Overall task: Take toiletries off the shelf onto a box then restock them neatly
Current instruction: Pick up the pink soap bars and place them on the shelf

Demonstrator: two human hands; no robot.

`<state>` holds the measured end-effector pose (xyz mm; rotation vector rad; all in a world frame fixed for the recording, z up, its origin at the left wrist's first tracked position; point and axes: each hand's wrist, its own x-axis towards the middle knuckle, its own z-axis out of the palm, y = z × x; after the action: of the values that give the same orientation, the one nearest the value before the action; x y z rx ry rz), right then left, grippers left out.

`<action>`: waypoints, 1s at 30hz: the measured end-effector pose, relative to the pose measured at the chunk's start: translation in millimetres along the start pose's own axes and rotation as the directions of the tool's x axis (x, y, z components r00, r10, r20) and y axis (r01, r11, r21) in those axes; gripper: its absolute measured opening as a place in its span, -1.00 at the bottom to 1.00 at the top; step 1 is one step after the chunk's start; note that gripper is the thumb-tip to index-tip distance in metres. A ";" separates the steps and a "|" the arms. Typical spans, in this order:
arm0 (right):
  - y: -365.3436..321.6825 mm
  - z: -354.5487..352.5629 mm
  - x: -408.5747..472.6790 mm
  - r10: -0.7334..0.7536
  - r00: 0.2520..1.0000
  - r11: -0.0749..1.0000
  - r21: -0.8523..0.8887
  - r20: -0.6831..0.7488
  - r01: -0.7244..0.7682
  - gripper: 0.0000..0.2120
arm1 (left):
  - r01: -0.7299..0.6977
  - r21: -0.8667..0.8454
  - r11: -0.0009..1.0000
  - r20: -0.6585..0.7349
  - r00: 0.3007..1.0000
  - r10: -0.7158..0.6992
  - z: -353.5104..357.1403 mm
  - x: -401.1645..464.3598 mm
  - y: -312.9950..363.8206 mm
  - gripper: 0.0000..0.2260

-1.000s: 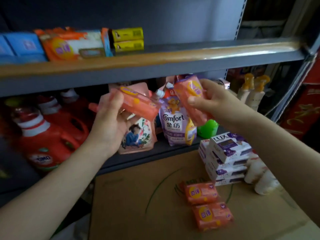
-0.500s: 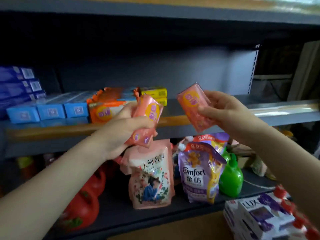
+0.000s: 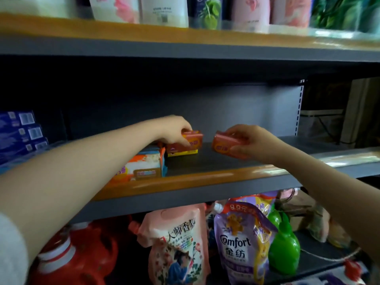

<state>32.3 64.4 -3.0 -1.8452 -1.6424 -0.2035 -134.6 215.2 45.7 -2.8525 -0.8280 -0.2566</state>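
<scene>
Soap bars are what we are restocking now, one in each hand, both up at the middle shelf (image 3: pixel 205 173). Our left hand (image 3: pixel 174 128) curls its fingers over the top of the left soap bar (image 3: pixel 190 137), which sits on or just above a yellow-edged pack (image 3: pixel 182 150) toward the back of the shelf; whether it has fully landed we cannot tell. Our right hand (image 3: pixel 249 140) pinches the right soap bar (image 3: pixel 225 146) between thumb and fingers, held a little above the dark shelf floor and just beside the left one, with a small gap between them.

We judge this to be the restocking half of the task, at the placing step: both bars are at the shelf but neither is released. Next we need to set the right bar down close against its neighbour, its label facing front like the other, then let both go without knocking the stack askew.

Left of the stack lies an orange and white packet (image 3: pixel 141 167), touching the shelf's front lip, and further left are blue boxes (image 3: pixel 20 132). Below hang a pink refill pouch (image 3: pixel 176 245), a purple Comfort pouch (image 3: pixel 238 243), a green bottle (image 3: pixel 284 249) and red detergent jugs (image 3: pixel 78 256). Pouches line the shelf above, blurred.
</scene>
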 end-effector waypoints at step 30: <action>-1.7 27.2 32.2 0.001 0.975 1.000 -0.010 0.221 0.001 -0.62 | 0.021 -0.084 0.996 -0.069 0.997 -0.027 22.4 22.2 -20.0 -0.66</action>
<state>29.1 106.3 -6.9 -1.9320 -1.7931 -0.0050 -124.3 247.8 30.6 -2.8925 -0.8578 -0.4002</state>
